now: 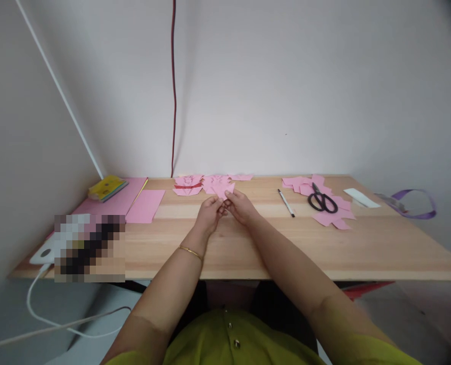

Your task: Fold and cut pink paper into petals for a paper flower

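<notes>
Both of my hands meet over the middle of the table, pinching a small piece of pink paper [223, 189]. My left hand [209, 215] has its fingers closed at the lower left edge of the paper. On the right edge, my right hand [241, 205] grips with thumb and fingers. Just behind them lie pink paper cutouts [213, 181] with cut patterns. To their left is another pink cutout [187, 191] with a red strip across it. The fingertips partly hide the held paper's lower edge.
Black-handled scissors [323, 203] rest on pink scraps [334, 219] at the right, beside a pen [286, 203]. A white paper piece [362, 197] and a purple strap [415, 217] lie farther right. Pink sheets [149, 205], a yellow packet [107, 187] and a cabled white device [40, 253] are left.
</notes>
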`<state>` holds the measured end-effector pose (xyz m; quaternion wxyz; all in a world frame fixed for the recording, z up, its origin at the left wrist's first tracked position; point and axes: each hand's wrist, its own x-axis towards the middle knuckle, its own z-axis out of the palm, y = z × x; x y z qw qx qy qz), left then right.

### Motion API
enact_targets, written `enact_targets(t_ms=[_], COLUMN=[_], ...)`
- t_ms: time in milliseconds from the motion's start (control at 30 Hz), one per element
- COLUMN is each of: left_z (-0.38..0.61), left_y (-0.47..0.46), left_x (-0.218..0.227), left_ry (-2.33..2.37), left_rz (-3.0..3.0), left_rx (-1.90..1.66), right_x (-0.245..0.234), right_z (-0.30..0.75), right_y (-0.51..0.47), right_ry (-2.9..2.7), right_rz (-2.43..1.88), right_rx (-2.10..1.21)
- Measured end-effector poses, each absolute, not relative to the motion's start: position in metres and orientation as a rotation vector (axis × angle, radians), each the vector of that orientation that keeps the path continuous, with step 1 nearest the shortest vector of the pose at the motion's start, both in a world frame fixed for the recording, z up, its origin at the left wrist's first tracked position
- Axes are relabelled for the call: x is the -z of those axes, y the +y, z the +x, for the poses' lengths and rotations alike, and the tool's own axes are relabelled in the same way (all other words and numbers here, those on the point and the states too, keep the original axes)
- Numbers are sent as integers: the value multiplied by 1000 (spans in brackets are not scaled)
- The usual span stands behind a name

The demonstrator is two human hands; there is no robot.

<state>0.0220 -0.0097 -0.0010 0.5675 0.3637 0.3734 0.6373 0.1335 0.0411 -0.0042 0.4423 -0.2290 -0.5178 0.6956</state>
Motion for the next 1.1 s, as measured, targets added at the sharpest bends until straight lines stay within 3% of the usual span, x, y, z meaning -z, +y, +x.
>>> enact_targets(t_ms=[167,533,867,1100], left_z=[14,17,20,20], left_y=[-20,-31,-13,-8], left_x=[-14,-19,-7,-1], left_ry=[531,505,754,905], left_rz=[629,646,648,716], left_rx=[-1276,-1036,-1474,-1592], right_x=[-5,-11,-8,-3], right_z=[143,148,144,142], right_y=[45,32,41,40], right_ry=[-990,-1212,-1216,-1345], right_rz=[-429,-361,-510,-548], right_rx=[-1804,-1938,-1644,-1600])
